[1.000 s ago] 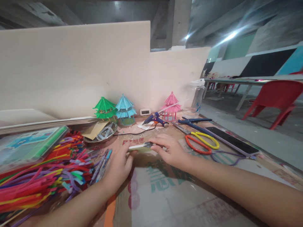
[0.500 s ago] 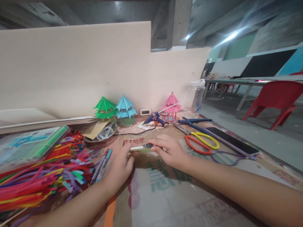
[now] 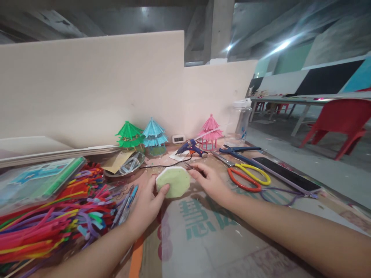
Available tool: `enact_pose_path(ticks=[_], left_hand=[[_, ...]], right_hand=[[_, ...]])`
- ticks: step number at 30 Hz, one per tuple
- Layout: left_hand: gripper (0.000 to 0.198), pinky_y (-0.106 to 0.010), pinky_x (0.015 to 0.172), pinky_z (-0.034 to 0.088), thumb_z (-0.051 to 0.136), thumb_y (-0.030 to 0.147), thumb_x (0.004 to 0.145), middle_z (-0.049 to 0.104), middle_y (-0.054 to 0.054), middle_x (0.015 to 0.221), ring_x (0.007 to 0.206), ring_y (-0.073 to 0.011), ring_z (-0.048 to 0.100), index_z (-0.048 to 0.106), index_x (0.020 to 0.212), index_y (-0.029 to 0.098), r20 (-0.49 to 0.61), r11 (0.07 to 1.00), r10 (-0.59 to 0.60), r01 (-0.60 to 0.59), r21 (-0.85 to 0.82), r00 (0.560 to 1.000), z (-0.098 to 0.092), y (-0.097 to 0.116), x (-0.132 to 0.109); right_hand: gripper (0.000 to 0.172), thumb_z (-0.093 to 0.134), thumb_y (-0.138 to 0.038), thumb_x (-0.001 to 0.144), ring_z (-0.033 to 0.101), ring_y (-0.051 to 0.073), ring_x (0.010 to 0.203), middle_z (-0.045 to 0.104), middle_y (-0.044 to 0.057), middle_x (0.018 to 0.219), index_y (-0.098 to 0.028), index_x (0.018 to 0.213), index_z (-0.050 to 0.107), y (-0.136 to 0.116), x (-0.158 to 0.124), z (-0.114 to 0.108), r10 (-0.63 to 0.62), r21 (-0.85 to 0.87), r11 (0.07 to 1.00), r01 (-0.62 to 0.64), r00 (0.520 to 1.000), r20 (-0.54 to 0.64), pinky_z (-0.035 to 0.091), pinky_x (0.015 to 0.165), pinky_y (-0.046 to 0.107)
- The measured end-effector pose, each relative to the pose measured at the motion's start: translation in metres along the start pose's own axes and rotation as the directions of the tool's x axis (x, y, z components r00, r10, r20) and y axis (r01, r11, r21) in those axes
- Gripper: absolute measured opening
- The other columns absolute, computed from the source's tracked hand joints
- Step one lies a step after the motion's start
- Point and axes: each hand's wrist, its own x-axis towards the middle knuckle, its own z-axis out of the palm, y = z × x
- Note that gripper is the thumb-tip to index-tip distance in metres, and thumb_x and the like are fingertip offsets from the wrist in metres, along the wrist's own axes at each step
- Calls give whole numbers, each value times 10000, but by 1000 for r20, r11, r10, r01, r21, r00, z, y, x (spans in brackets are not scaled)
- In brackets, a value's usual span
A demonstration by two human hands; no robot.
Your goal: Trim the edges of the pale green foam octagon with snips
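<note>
A pale green disc (image 3: 174, 182) with a white edge is gripped at its left side by my left hand (image 3: 152, 197), thumb on its face. My right hand (image 3: 210, 183) is closed at the disc's right edge, pinching a small dark pointed thing (image 3: 188, 166) too small to name. Beneath both hands lies a cardboard sheet (image 3: 208, 247) with green print. Behind them rests a blue glue gun (image 3: 189, 146) on a white scrap.
Green (image 3: 130, 135), blue (image 3: 154, 135) and pink (image 3: 211, 131) pagoda models stand at the back. Scissors (image 3: 245, 177), pliers (image 3: 240, 152) and a phone (image 3: 285, 173) lie right. Pipe cleaners (image 3: 43, 231) and pens (image 3: 127, 204) lie left. A bottle (image 3: 242, 119) stands back right.
The disc, seen edge-on before, has been tilted so its green face shows. My right hand has shifted slightly right, and the dark pointed thing now stands clear of the disc.
</note>
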Motion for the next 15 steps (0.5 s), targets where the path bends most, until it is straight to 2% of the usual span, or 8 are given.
enact_pose_path(ticks=[4,8,10,12,15], left_hand=[[304,-302,794,438,556,378,804,632,-31,866,900,-205,568,571,1028,172,-9,997,-25,24,-67,1000,0,-2,1],[329,-294,772,442,502,399,839,627,-34,905,906,-199,572,542,1077,176,50,999,-20,22,-25,999,0,-2,0],[322,-294,773,442,492,394,844,629,-42,970,926,-200,571,538,1081,181,49,1000,-5,5,-4,999,0,-1,1],[291,-297,801,435,494,371,844,629,-45,1029,963,-203,564,550,1064,189,24,999,22,-23,46,999,0,2,0],[259,-307,836,426,482,337,852,626,-50,1061,994,-205,555,560,1054,196,13,993,54,-55,105,998,-1,5,-1]], right_hand=[[236,539,-360,753,570,160,672,635,28,745,-150,838,602,1,1,4,99,14,995,-101,992,78,457,617,274],[190,522,-331,775,535,136,606,605,8,690,-160,799,601,0,-3,5,72,-26,997,-70,990,121,428,566,246],[196,530,-325,787,555,150,649,630,28,747,-162,854,616,-2,-5,3,-7,-77,997,15,994,112,440,593,257],[232,517,-320,820,579,174,744,654,62,870,-168,959,623,-5,-7,-1,-149,-139,977,161,984,93,460,669,288],[278,445,-319,895,577,192,846,649,77,954,-203,1079,618,-8,-8,-7,-365,-248,891,381,925,110,455,757,321]])
